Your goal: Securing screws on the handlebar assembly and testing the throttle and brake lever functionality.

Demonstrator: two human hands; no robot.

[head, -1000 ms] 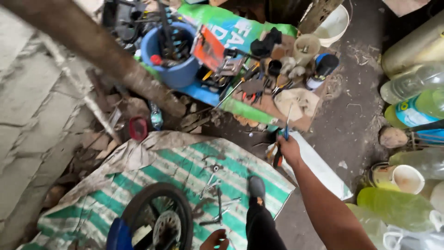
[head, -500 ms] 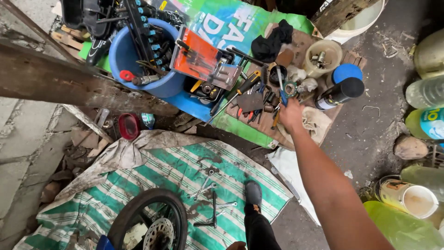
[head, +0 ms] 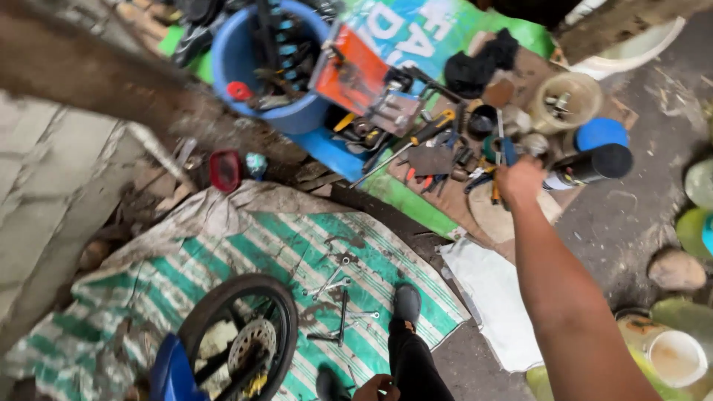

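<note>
Pliers [head: 499,160] in right hand [head: 520,182], long axis upright, jaws pointing away.

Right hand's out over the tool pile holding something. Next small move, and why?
Probably lower the right hand a little toward the tool pile and pause. It holds a thin tool with a blue handle above tightly packed clutter, and motion blur hides the exact spot beneath it. The left hand stays low near the knee.

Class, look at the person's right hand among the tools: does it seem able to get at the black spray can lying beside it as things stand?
Probably yes. The right hand is stretched out over the tool pile, and the black spray can lies just beside it with nothing on top or between them. The hand seems to grip a tool already, which might hinder a grasp.
</note>
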